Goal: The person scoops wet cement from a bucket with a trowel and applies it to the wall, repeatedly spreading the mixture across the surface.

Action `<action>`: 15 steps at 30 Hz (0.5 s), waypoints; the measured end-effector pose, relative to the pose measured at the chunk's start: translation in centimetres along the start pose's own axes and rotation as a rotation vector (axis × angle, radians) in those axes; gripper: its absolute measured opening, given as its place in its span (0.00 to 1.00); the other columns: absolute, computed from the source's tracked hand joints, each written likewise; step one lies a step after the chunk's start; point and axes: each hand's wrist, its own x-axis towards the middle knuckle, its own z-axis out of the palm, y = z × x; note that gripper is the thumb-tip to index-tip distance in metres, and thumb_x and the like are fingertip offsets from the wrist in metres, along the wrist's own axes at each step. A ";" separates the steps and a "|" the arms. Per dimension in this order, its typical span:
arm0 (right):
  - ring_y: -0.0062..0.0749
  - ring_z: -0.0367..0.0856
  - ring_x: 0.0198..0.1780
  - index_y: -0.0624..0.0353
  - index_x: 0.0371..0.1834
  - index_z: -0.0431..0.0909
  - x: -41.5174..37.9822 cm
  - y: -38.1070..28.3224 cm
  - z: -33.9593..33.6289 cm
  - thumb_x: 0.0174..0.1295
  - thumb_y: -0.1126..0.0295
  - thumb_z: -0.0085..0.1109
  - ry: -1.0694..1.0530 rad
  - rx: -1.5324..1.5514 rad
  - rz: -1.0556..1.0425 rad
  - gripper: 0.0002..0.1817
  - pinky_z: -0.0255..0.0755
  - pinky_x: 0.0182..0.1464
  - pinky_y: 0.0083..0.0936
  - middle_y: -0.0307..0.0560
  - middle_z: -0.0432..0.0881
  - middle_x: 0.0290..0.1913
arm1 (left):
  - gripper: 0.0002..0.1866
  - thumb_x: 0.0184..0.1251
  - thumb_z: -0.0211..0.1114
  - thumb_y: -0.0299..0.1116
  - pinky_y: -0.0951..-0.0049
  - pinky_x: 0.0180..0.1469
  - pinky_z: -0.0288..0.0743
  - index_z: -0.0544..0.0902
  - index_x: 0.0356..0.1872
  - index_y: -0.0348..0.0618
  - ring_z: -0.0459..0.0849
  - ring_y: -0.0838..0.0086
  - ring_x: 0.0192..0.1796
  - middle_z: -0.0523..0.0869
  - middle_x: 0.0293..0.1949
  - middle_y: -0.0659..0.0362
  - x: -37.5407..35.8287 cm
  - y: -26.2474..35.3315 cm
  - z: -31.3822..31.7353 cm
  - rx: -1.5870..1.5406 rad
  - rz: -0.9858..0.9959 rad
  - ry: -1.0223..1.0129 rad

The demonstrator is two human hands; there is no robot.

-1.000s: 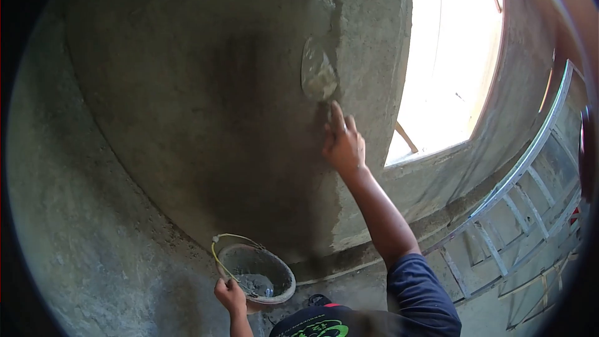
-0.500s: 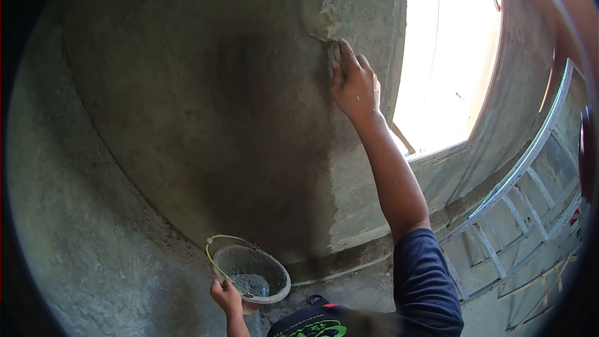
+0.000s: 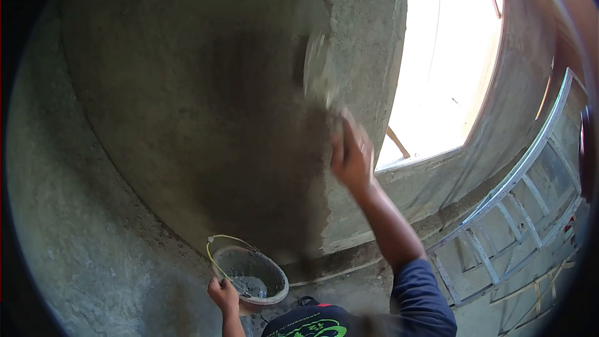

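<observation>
My right hand (image 3: pixel 354 153) is closed around the handle of a trowel (image 3: pixel 316 68), whose blade is smeared by motion close to the wall (image 3: pixel 249 125). A darker, damp-looking layer covers the wall left of the blade, and rougher grey surface lies to the right. Down at the lower left, my left hand (image 3: pixel 224 294) grips the rim of a bucket (image 3: pixel 279 278). Wet grey mortar (image 3: pixel 249 285) lies in the bottom of it. The bucket's yellow handle (image 3: pixel 209 253) stands up over the near left side of the rim.
A bright window opening (image 3: pixel 446 62) is in the wall to the right of my right arm. Further right, a metal ladder-like frame (image 3: pixel 499 231) leans near the wall, with wooden strips (image 3: pixel 538 293) below it. Concrete floor (image 3: pixel 93 243) stretches along the left.
My right hand and the trowel have moved down along the wall, and the blade has turned more edge-on. My left hand and the bucket have stayed nearly in place.
</observation>
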 end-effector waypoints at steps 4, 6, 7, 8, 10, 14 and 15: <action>0.57 0.85 0.37 0.53 0.71 0.74 11.9 1.2 0.1 0.70 0.68 0.59 -0.011 -0.062 0.068 0.26 0.80 0.40 0.47 0.59 0.83 0.39 | 0.09 0.56 0.60 0.22 0.48 0.36 0.71 0.72 0.25 0.24 0.81 0.38 0.31 0.79 0.25 0.36 -0.5 1.5 -0.1 -0.004 0.006 0.004; 0.54 0.83 0.34 0.56 0.69 0.77 14.5 1.7 0.1 0.69 0.69 0.60 -0.145 -0.092 0.084 0.24 0.77 0.40 0.42 0.62 0.81 0.36 | 0.09 0.56 0.60 0.23 0.48 0.37 0.71 0.72 0.25 0.25 0.80 0.37 0.31 0.79 0.25 0.36 -0.8 0.9 0.3 -0.008 0.001 0.009; 0.54 0.83 0.32 0.51 0.71 0.75 14.2 2.3 0.1 0.68 0.69 0.61 -0.166 -0.101 0.031 0.26 0.78 0.37 0.44 0.58 0.80 0.36 | 0.09 0.56 0.60 0.23 0.48 0.37 0.71 0.72 0.25 0.25 0.80 0.37 0.31 0.79 0.25 0.36 -0.6 0.5 0.2 -0.006 0.001 0.011; 0.54 0.83 0.32 0.51 0.71 0.75 13.2 2.7 -0.1 0.68 0.69 0.61 -0.159 -0.099 0.033 0.26 0.78 0.37 0.44 0.58 0.80 0.36 | 0.09 0.56 0.60 0.23 0.48 0.37 0.71 0.72 0.25 0.25 0.80 0.37 0.31 0.79 0.25 0.36 -0.3 0.2 0.2 -0.005 0.007 0.015; 0.54 0.86 0.32 0.45 0.74 0.70 9.7 2.9 -0.7 0.70 0.63 0.59 -0.374 -0.241 -0.102 0.28 0.82 0.34 0.46 0.55 0.81 0.43 | 0.09 0.56 0.60 0.23 0.48 0.37 0.71 0.72 0.25 0.25 0.80 0.37 0.31 0.79 0.25 0.36 -0.4 0.1 0.3 0.027 0.040 0.027; 0.51 0.86 0.29 0.42 0.76 0.68 2.4 3.9 -2.2 0.69 0.64 0.59 -0.565 -0.294 -0.154 0.30 0.81 0.29 0.45 0.54 0.81 0.44 | 0.09 0.56 0.60 0.23 0.47 0.37 0.71 0.72 0.25 0.25 0.80 0.37 0.31 0.79 0.25 0.35 -0.4 0.5 0.3 -0.001 0.000 0.013; 0.50 0.85 0.28 0.41 0.76 0.68 1.8 4.2 -2.7 0.69 0.66 0.60 -0.617 -0.277 -0.192 0.31 0.81 0.29 0.45 0.53 0.80 0.43 | 0.09 0.56 0.61 0.23 0.47 0.37 0.71 0.72 0.25 0.25 0.80 0.37 0.32 0.79 0.25 0.35 -0.4 0.8 0.2 0.008 -0.017 -0.002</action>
